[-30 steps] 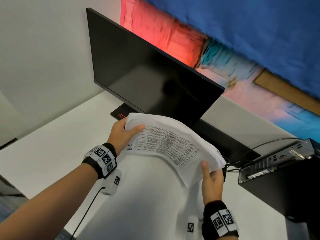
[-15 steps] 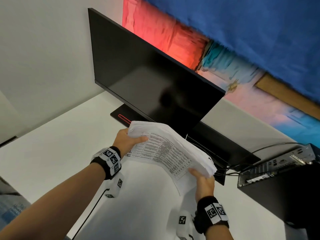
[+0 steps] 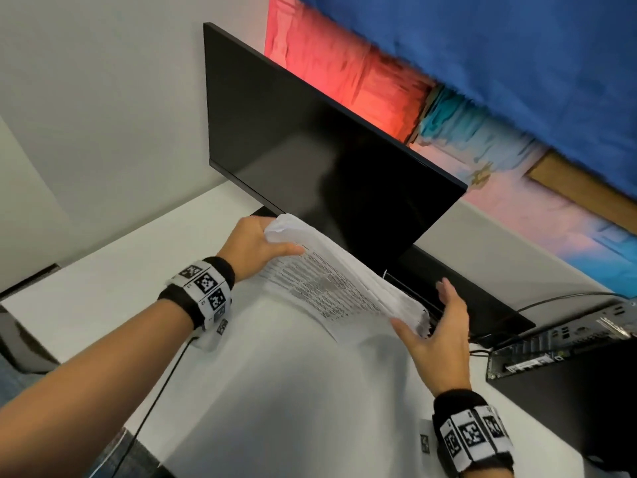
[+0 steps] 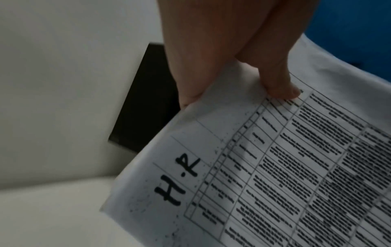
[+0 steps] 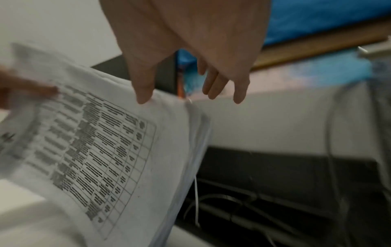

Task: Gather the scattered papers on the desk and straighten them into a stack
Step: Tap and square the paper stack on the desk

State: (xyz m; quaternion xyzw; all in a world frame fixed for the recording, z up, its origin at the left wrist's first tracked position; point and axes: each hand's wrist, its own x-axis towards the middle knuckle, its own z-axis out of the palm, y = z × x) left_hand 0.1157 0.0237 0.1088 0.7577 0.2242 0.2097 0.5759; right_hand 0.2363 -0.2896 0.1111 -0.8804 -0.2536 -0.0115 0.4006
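Head view: a person's left hand [image 3: 253, 248] pinches one end of a sheaf of printed papers [image 3: 331, 281], thumb on top, holding it above a white desk [image 3: 103, 288] in front of a dark monitor [image 3: 310, 143]. At the other end, the right hand [image 3: 439, 334] is spread, fingers straight, its thumb against the sheaf's ragged edge. Behind stand a pale wall [image 3: 86, 98] and a red, pink and blue hanging [image 3: 482, 63]; a black computer box [image 3: 568, 381] with cables sits to the right.
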